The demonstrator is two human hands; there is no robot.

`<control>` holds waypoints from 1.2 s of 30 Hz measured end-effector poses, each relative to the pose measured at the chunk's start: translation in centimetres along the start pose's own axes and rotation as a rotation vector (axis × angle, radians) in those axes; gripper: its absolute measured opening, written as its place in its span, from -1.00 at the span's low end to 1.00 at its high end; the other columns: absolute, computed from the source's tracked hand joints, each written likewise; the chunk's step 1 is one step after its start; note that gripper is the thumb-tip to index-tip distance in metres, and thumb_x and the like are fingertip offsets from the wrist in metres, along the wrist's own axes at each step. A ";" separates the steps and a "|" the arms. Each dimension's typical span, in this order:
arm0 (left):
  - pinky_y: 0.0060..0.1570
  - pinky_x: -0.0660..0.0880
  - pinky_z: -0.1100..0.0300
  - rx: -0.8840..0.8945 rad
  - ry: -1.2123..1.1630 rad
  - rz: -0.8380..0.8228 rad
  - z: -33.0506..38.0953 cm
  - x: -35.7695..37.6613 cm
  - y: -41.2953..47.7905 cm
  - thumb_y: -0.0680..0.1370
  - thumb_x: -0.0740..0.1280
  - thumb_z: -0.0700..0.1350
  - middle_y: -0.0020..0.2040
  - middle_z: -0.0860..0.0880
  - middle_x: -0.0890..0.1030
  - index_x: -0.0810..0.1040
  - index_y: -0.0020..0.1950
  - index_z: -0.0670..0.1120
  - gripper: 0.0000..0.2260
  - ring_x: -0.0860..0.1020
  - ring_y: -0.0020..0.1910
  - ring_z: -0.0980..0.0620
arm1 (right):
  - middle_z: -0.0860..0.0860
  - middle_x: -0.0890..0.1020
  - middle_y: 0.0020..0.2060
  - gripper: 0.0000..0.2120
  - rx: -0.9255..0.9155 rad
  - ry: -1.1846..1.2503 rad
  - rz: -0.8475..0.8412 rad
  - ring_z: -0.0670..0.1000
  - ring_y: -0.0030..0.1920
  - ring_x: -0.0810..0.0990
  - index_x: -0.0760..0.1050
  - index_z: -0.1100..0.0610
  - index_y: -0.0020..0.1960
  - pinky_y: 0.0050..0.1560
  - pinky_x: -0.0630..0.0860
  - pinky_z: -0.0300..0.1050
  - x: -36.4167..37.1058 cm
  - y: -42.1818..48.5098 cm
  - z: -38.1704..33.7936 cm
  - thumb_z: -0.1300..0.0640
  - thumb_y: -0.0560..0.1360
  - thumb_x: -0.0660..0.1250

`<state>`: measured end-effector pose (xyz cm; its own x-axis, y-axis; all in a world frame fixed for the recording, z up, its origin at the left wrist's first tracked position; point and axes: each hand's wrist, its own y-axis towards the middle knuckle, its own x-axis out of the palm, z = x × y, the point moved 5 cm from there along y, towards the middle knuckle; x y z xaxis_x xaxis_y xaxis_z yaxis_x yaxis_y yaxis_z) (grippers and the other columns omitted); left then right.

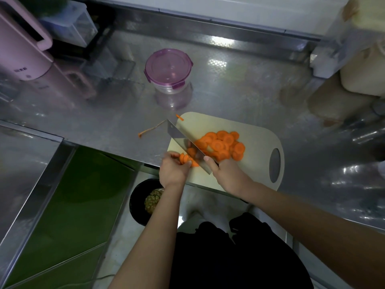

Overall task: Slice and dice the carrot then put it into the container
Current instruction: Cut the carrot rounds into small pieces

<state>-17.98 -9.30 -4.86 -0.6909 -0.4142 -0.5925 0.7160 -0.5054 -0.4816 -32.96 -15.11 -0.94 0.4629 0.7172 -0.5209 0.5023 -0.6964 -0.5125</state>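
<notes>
Countertop (pixel 250 84): embossed stainless metal, glossy. Cutting board (pixel 256 142): matt, smooth beige plastic. Cleaver blade (pixel 183 142): polished, mirror-bright metal. Container (pixel 168 71): clear body, translucent glossy purple plastic lid.

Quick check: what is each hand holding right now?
Left hand: pinches a few carrot slices.
Right hand: grips the cleaver.

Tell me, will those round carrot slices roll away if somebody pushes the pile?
Probably not. The carrot slices lie flat and overlapping on the cutting board, so a push would likely slide them as a heap. They look thin and stiff, so each should lift without bending. One tipped on its edge could roll, being round.
</notes>
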 end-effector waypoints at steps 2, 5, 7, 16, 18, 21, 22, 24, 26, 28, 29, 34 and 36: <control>-0.08 0.49 0.13 0.000 0.005 -0.002 0.1 -0.1 -0.1 0.40 0.49 -0.07 -0.17 0.06 0.55 0.47 0.02 -0.03 -0.72 0.56 -0.08 0.00 | 0.06 0.43 -0.39 -0.60 0.001 0.004 -0.004 0.06 -0.31 0.44 0.33 0.04 -0.32 -0.22 0.37 -0.10 0.0 -0.2 -0.3 -0.11 0.62 0.02; -0.11 0.45 0.17 -0.008 0.026 -0.001 0.2 -0.2 -0.2 0.41 0.47 -0.05 -0.19 0.09 0.52 0.45 0.00 0.00 -0.73 0.53 -0.10 0.03 | 0.26 0.45 -0.37 -0.47 -0.011 0.053 0.055 0.21 -0.26 0.49 0.41 0.35 -0.23 -0.14 0.43 0.03 -0.1 -0.2 -0.4 -0.08 0.63 0.05; -0.10 0.46 0.16 -0.007 0.039 -0.002 0.3 -0.2 -0.2 0.41 0.47 -0.04 -0.19 0.09 0.52 0.44 -0.01 0.02 -0.74 0.53 -0.10 0.02 | 0.16 0.40 -0.45 -0.48 -0.016 0.055 0.067 0.09 -0.36 0.43 0.35 0.28 -0.32 -0.23 0.38 -0.03 0.0 -0.3 -0.6 -0.09 0.62 0.06; -0.12 0.44 0.17 -0.003 0.064 -0.012 0.2 -0.2 -0.1 0.41 0.47 -0.03 -0.16 0.05 0.54 0.45 -0.05 0.01 -0.76 0.54 -0.10 0.01 | -0.01 0.38 -0.44 -0.59 0.022 0.010 0.000 -0.02 -0.36 0.40 0.25 -0.03 -0.37 -0.29 0.33 -0.16 0.0 -0.1 -1.0 -0.09 0.63 0.03; -0.10 0.45 0.16 0.002 0.069 -0.020 0.2 -0.1 -0.1 0.41 0.46 -0.04 -0.14 0.03 0.56 0.45 -0.09 0.02 -0.79 0.55 -0.08 -0.01 | 0.05 0.36 -0.46 -0.56 0.038 -0.029 -0.009 0.02 -0.38 0.40 0.27 0.05 -0.38 -0.32 0.30 -0.15 0.2 0.0 -1.2 -0.08 0.64 0.03; -0.10 0.46 0.15 0.008 0.072 -0.021 0.2 -0.1 0.0 0.40 0.47 -0.04 -0.10 0.02 0.59 0.47 -0.12 0.02 -0.81 0.57 -0.06 -0.03 | 0.00 0.34 -0.45 -0.50 0.079 -0.038 -0.041 -0.04 -0.41 0.37 0.47 0.28 -0.14 -0.31 0.28 -0.20 0.9 0.1 -1.0 -0.09 0.64 0.00; -0.10 0.46 0.15 0.006 0.078 -0.024 0.2 -0.1 0.0 0.41 0.47 -0.04 -0.10 0.02 0.60 0.47 -0.13 0.02 -0.81 0.57 -0.06 -0.03 | -0.02 0.35 -0.42 -0.53 0.098 -0.027 -0.054 -0.01 -0.36 0.41 0.49 0.28 0.01 -0.26 0.31 -0.18 1.0 0.0 -1.2 -0.08 0.64 0.00; -0.08 0.48 0.13 -0.007 0.089 -0.030 0.2 -0.1 0.0 0.41 0.46 -0.03 -0.08 0.02 0.60 0.46 -0.14 0.03 -0.81 0.57 -0.04 -0.03 | 0.03 0.37 -0.33 -0.67 0.180 0.032 -0.003 0.09 -0.23 0.48 0.41 0.20 0.26 -0.26 0.35 -0.13 1.1 -0.1 -0.7 0.04 0.65 0.05; -0.07 0.48 0.14 -0.023 0.102 -0.031 0.3 -0.1 0.1 0.40 0.45 -0.03 -0.03 0.01 0.60 0.44 -0.15 0.05 -0.81 0.57 -0.01 -0.05 | 0.09 0.39 -0.24 -0.66 0.149 -0.085 0.016 0.12 -0.14 0.52 0.32 0.14 0.38 -0.23 0.37 -0.11 1.8 0.2 -0.8 0.09 0.64 0.09; -0.09 0.46 0.15 -0.024 0.126 -0.027 0.5 -0.2 0.0 0.40 0.41 -0.06 -0.01 -0.01 0.60 0.43 -0.15 0.04 -0.84 0.57 0.01 -0.08 | 0.06 0.39 -0.34 -0.59 0.096 -0.217 0.003 0.13 -0.15 0.53 0.51 0.18 0.03 -0.23 0.34 -0.11 2.2 0.5 -2.0 -0.10 0.63 0.03; -0.08 0.46 0.15 -0.017 0.131 -0.027 0.6 -0.3 0.0 0.41 0.39 -0.07 -0.01 -0.02 0.61 0.44 -0.14 0.04 -0.86 0.57 0.01 -0.09 | 0.04 0.36 -0.38 -0.51 0.108 -0.239 -0.018 0.11 -0.18 0.50 0.51 0.18 -0.11 -0.26 0.31 -0.12 2.3 0.6 -2.3 -0.15 0.62 -0.01; -0.04 0.48 0.14 -0.020 0.073 -0.045 0.4 -0.3 0.0 0.39 0.46 -0.05 -0.14 0.06 0.59 0.43 -0.20 0.04 -0.80 0.58 -0.01 -0.03 | 0.20 0.62 -0.08 -0.42 0.022 -0.054 0.015 0.16 -0.03 0.59 0.53 0.27 0.07 -0.10 0.41 -0.13 1.6 1.3 -1.9 -0.21 0.59 0.00; -0.04 0.47 0.15 -0.017 0.077 -0.053 0.4 -0.4 0.1 0.38 0.49 -0.05 -0.19 0.08 0.56 0.46 -0.18 0.04 -0.80 0.57 -0.05 0.00 | 0.21 0.60 -0.21 -0.44 0.027 -0.021 0.044 0.16 -0.11 0.57 0.55 0.27 -0.10 -0.15 0.38 -0.14 0.8 1.7 -1.5 -0.17 0.61 0.02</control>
<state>-17.64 -9.51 -4.46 -0.7188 -0.3270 -0.6136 0.6805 -0.5117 -0.5245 -30.61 -15.71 -1.20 0.4680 0.6857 -0.5574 0.4621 -0.7276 -0.5071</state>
